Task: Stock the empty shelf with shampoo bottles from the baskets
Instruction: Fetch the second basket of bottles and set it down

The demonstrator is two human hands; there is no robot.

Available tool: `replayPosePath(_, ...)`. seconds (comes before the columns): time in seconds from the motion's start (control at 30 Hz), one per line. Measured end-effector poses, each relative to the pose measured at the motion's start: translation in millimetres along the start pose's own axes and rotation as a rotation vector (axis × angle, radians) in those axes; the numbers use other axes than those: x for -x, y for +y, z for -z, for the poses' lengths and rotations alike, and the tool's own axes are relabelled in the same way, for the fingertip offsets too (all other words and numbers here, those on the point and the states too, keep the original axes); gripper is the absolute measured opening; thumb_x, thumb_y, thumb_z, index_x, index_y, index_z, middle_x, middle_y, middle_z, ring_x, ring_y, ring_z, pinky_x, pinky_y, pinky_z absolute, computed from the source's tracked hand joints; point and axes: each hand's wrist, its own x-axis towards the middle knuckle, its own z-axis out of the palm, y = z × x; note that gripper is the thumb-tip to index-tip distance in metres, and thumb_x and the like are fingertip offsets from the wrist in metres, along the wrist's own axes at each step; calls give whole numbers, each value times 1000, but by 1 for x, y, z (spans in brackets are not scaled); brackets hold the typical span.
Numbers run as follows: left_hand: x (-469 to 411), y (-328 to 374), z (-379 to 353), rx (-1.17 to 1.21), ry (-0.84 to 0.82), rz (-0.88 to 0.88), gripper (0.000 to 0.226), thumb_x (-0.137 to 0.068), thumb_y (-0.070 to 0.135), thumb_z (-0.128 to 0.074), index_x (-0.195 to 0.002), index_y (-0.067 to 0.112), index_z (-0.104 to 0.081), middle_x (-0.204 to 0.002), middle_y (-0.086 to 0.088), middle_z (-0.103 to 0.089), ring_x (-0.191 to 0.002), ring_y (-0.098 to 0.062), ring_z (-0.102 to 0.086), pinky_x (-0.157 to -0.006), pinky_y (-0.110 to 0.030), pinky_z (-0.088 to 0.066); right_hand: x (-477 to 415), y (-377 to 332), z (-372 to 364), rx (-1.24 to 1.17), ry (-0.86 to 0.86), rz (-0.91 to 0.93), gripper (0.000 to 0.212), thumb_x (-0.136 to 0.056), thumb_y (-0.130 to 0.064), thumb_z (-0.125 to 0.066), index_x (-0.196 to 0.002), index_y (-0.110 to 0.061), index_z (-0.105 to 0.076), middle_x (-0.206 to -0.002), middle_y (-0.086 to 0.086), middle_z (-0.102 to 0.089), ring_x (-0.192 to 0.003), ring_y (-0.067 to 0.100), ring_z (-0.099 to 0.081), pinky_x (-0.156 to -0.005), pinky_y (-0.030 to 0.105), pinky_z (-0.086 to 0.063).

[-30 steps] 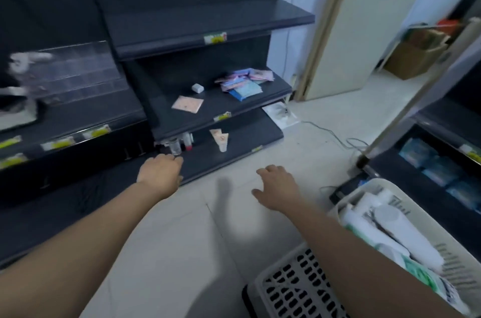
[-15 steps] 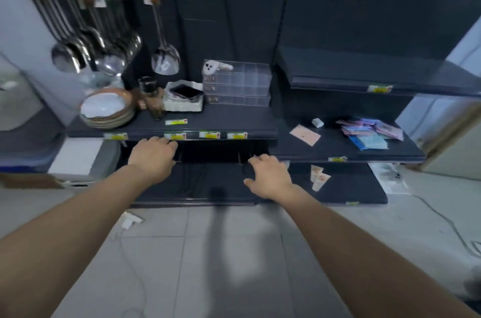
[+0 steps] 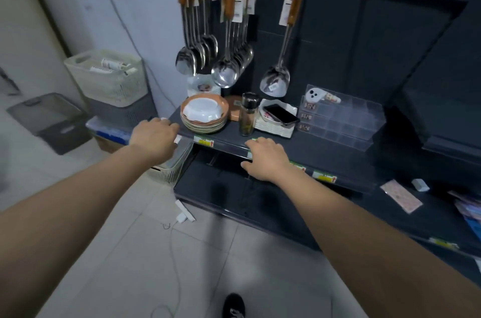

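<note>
**Empty hands at the dark shelving**

Both hands reach forward, palms down, fingers loose, holding nothing. The left hand (image 3: pixel 153 136) hovers at the shelf's left end beside stacked bowls (image 3: pixel 204 116). The right hand (image 3: pixel 268 159) hangs over the bare lower shelf (image 3: pixel 223 187). White bottles (image 3: pixel 112 66) lie in a cream basket (image 3: pixel 106 80) against the wall, well left.
</note>
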Motion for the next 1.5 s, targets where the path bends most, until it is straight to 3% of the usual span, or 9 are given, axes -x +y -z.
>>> replayPosePath(0.4,-54,-102,-11,2,-36,348,29,-92,29,-53,-117,15,-54,-119,-6,-60,-112,-27,-56,-82,-36,-44,-168,-76,41,73,14,347,52,-93,-40,-54,-138,-16,-46,-140,12,-48,-128,34,-43,-100,44,-37)
replayPosePath(0.57,-70,-142,-26,12,-46,425,35,-93,34,-54,-123,16,-54,-121,-6,-60,-113,-27,-55,-86,-37,-44,-212,-109,53,122,39,434,43,-92,-37,-53,-130,-16,-53,-134,7,-54,-122,30,-49,-85,37,-41)
replayPosePath(0.7,-82,-179,-39,22,-51,451,31,-93,36,-54,-117,16,-54,-116,-6,-60,-111,-28,-56,-84,-36,-44,-254,-147,52,108,3,477,53,-93,-39,-54,-139,-14,-46,-138,12,-51,-127,33,-46,-98,42,-42)
replayPosePath(0.9,-109,-266,-77,29,-63,467,32,-92,36,-55,-118,18,-55,-116,-5,-62,-107,-27,-58,-83,-37,-46,-332,-219,44,144,-18,484,54,-93,-42,-53,-139,-15,-46,-138,11,-51,-127,33,-46,-99,43,-41)
replayPosePath(1.03,-144,-400,-103,44,-96,485,30,-92,32,-55,-119,18,-55,-115,-5,-61,-106,-27,-57,-82,-37,-45,-416,-335,61,128,-35,441,52,-93,-42,-52,-138,-16,-46,-139,10,-50,-126,32,-48,-98,42,-42)
replayPosePath(1.2,-154,-397,-113,22,-95,426,31,-94,36,-53,-120,18,-55,-114,-4,-61,-106,-25,-57,-71,-31,-34,-431,-326,57,140,-32,368,54,-92,-43,-56,-138,-16,-48,-138,9,-51,-127,30,-49,-100,41,-44)
replayPosePath(1.5,-217,-508,-139,92,-85,413,24,-92,31,-55,-113,18,-57,-109,-5,-62,-102,-24,-57,-69,-31,-37,-533,-402,71,104,-53,315,50,-90,-41,-56,-134,-18,-50,-131,8,-57,-120,28,-53,-96,42,-48)
